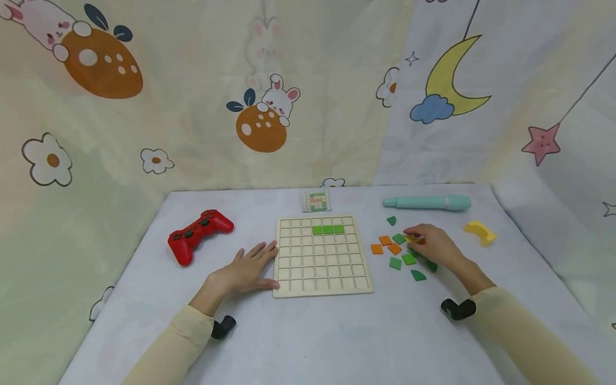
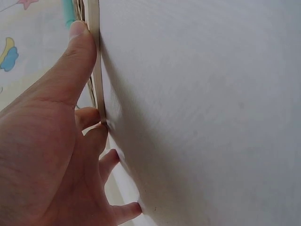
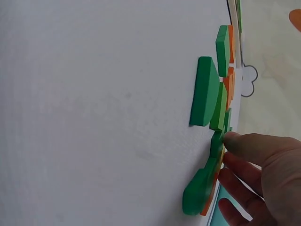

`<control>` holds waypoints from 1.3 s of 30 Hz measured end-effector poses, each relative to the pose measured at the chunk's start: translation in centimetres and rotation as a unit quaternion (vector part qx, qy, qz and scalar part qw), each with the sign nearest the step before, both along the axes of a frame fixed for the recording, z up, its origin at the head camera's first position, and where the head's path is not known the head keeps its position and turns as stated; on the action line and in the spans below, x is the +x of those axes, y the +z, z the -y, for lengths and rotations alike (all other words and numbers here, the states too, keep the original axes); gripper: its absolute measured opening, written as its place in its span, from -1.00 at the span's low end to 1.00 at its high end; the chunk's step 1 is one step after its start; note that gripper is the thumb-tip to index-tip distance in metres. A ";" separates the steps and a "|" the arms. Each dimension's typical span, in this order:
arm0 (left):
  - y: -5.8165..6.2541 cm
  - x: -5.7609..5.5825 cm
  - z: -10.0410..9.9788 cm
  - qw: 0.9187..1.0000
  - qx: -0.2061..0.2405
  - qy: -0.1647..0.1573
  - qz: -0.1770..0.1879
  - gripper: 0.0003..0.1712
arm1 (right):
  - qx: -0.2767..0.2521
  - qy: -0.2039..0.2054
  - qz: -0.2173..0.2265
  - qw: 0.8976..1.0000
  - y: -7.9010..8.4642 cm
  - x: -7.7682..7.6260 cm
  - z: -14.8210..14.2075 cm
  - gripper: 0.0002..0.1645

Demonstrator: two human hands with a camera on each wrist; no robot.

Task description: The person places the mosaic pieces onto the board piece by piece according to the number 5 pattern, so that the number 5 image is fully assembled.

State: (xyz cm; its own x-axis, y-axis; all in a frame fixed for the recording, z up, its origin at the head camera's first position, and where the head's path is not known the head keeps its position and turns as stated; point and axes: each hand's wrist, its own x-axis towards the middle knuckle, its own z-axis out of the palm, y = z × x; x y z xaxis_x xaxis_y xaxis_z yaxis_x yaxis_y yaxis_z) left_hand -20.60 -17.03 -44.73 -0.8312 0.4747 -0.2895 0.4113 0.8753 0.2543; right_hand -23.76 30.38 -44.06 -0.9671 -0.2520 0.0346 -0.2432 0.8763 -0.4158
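Note:
A pale wooden grid board (image 1: 323,262) lies on the table with three light green squares (image 1: 328,230) in one of its upper rows. My left hand (image 1: 250,269) rests flat at its left side, thumb and fingers spread and touching the edge; the left wrist view shows the thumb (image 2: 83,56) along the board's side. Over a loose group of pieces, right of the board, is my right hand (image 1: 433,243). Its thumb and fingertips are at a yellow piece (image 1: 410,239), among green pieces (image 3: 204,92) and orange squares (image 1: 377,249). No piece appears lifted; fingertip contact is partly hidden.
Behind the board lies a small pattern card (image 1: 316,201). A red game controller (image 1: 199,235) is on the left. At the back right lies a teal pen-shaped tube (image 1: 425,202), with a yellow arched block (image 1: 480,233) nearer. Patterned cloth hangs behind the table.

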 end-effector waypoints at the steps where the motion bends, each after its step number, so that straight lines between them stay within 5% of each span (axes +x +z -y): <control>1: 0.0 0.0 0.0 1.000 0.002 -0.001 -0.001 0.12 | -0.001 -0.004 0.002 1.000 0.0 -0.1 0.0 -0.57; 24: 0.1 0.1 -0.1 1.000 -0.006 0.005 0.004 0.12 | 0.006 -0.034 0.019 0.999 0.0 -0.9 0.5 -0.55; 39: -0.2 -0.2 -0.1 1.000 -0.001 0.009 0.005 0.13 | -0.033 0.064 -0.025 0.997 0.9 -1.1 8.3 -0.63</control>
State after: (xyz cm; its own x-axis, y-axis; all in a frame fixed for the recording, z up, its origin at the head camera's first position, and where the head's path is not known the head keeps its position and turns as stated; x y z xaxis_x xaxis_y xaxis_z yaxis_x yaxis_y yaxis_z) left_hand -20.76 -16.89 -44.93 -0.8366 0.4594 -0.2984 0.3936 0.8829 0.2561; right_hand -24.83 22.10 -43.17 -0.9243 -0.3679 0.1022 -0.3721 0.8080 -0.4569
